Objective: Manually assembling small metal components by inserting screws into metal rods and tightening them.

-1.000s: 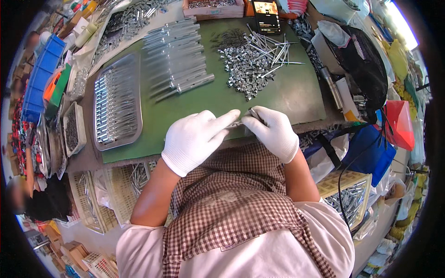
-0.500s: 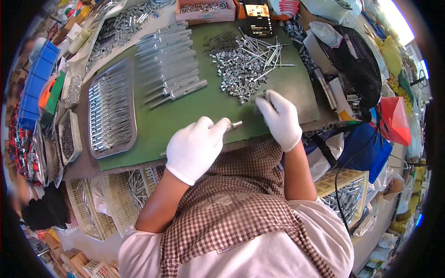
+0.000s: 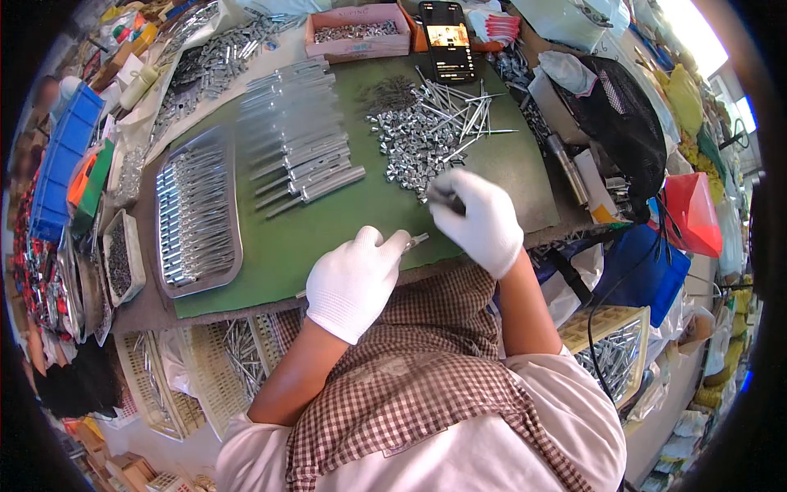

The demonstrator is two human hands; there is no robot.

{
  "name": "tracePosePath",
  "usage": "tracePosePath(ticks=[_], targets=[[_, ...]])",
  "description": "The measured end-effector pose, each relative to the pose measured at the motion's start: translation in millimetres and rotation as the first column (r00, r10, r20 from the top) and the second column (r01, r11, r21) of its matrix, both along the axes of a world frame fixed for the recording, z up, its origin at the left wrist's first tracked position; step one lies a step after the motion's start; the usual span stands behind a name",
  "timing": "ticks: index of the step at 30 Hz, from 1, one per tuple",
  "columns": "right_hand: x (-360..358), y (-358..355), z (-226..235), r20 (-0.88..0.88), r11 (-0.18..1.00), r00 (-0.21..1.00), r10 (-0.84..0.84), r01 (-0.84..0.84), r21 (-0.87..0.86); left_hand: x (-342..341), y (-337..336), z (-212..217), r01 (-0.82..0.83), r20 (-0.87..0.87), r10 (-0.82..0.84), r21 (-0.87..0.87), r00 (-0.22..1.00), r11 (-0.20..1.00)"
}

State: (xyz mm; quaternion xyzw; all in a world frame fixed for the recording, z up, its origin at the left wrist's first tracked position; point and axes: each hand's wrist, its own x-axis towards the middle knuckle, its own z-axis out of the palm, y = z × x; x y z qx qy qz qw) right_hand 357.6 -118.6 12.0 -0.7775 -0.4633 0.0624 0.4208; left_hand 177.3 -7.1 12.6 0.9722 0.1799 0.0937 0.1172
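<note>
Two gloved hands are positioned over the near part of a green-topped table (image 3: 270,262), and from where I stand they are set at different heights on its surface. The left hand (image 3: 355,285) is the nearer of the pair to the wearer's body; its grip is closed around a slim metal rod (image 3: 417,241). One short end of the rod projects beyond the thumb and forefinger, and the opposite end shows at the wrist side, close to the front edge of the table. The long axis of the rod therefore runs aslant, from the near left toward the far right, with the projecting end directed to the right hand's side. The right hand (image 3: 482,223) is placed farther out and to the right, its fingers bent in toward the thumb in a narrow grip; blur at the fingertips prevents me from telling whether a piece is held there. Key relation: the rod's exposed end lies just below and slightly left of the right grip, near but apart from it. On the far side of that same grip, close to the fingertips, lies the lower margin of a pile of small metal pieces (image 3: 410,152). Left of the pile is a row of thicker rods (image 3: 332,184); farther left, a metal tray (image 3: 238,246) contains closely ranked pieces.
</note>
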Motion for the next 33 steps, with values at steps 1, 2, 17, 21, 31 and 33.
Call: tracePosePath(ticks=[1, 2, 17, 21, 31, 33], targets=[[-5, -8, 4, -0.021, 0.994, 0.994, 0.108, -0.108, 0.005, 1, 0, 0, 0.004, 0.000, -0.004, -0.003, 1.000, 1.000], [-6, -14, 2, 0.033, 0.983, 0.983, 0.182, -0.181, -0.030, 1, 1, 1, 0.007, 0.005, -0.007, -0.004, 1.000, 1.000], [-15, -25, 1, 0.066, 1.000, 0.998, 0.018, -0.018, -0.011, 1, 4, 1, 0.018, 0.037, -0.016, -0.048, 0.999, 0.999], [7, -19, -17, 0.025, 0.983, 0.986, -0.166, 0.167, -0.071, 2, 4, 2, 0.005, -0.017, -0.007, -0.075, 1.000, 0.997], [5, 2, -18, 0.231, 0.952, 0.948, -0.218, 0.258, -0.162, 1, 4, 0, 0.009, -0.006, -0.010, -0.095, 1.000, 0.995], [5, -4, -24, 0.236, 0.952, 0.945, -0.229, 0.268, -0.149, 1, 4, 0, 0.013, 0.000, -0.013, -0.081, 1.000, 0.997]])
